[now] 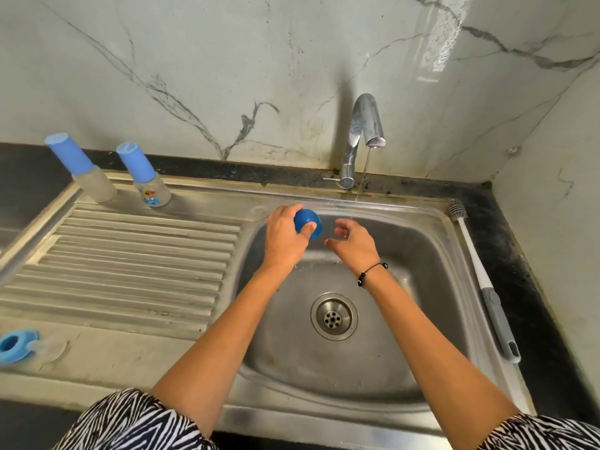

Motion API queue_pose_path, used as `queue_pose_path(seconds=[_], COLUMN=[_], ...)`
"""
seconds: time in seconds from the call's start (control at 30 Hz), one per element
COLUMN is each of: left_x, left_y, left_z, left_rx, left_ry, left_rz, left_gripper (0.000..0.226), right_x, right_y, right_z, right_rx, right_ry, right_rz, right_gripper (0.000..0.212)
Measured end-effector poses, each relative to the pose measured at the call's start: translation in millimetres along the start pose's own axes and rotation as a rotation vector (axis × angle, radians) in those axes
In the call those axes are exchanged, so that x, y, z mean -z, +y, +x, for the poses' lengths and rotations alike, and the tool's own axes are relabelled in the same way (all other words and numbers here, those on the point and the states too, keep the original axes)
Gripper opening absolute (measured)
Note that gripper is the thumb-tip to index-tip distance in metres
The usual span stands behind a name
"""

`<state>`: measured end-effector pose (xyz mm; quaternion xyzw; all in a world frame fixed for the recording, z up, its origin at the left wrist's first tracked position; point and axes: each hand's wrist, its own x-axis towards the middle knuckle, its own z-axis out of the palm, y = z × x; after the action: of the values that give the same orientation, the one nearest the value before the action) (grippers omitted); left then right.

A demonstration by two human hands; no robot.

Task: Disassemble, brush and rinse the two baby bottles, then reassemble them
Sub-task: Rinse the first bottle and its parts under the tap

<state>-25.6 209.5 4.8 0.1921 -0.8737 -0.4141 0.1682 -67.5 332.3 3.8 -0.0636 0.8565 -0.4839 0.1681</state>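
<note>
Blue cap (308, 224) is pinched in the left hand (285, 237) over the sink's (431, 254) back-left corner; the right hand (354, 240) hovers spread, empty. Both bottles (147, 177) stand at the drainboard's back edge. Wet fingers could drop the cap into the basin.

Bright, even daylight; glare patch on wall (435, 56); soft shadows; wide-angle bending at edges.
</note>
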Motion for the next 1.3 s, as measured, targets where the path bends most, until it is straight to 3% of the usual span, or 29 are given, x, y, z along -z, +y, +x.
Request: queue_pose_path(seconds=[0.17,0.33,0.57,0.9,1.2,1.3], left_x=[21.5,58.8,130.4,191.6,201.5,200.5], left_y=[-22.1,-54.4,-117.2,-161.6,-169.3,-161.0], left_z=[-22.2,-55.8,-119.5,-167.6,-164.8,-167.5], left_rx=[-0.052,0.066,0.284,0.48,0.476,0.427], left_ry=[0.021,0.119,0.319,0.46,0.467,0.5], left_rz=[0.147,0.127,0.195,0.317,0.423,0.52], left_gripper=[0.043,0.037,0.036,0.039,0.041,0.049], right_x=[-31.2,-84.2,-174.6,-255.7,-268.5,-262.9], right_y=[-11.5,-20.4,-42.1,-71.2,-83.1,-81.7], right_z=[-20.6,-45.1,-90.7,-144.9,-150.1,-143.7], right_rx=[0.194,0.432,0.618,0.696,0.697,0.65], right_ry=[-0.142,-0.19,-0.416,-0.607,-0.618,-0.637], right_rz=[-0.306,-0.431,-0.517,-0.475,-0.52,-0.505], right_gripper=[0.061,0.039,0.043,0.045,0.027,0.037])
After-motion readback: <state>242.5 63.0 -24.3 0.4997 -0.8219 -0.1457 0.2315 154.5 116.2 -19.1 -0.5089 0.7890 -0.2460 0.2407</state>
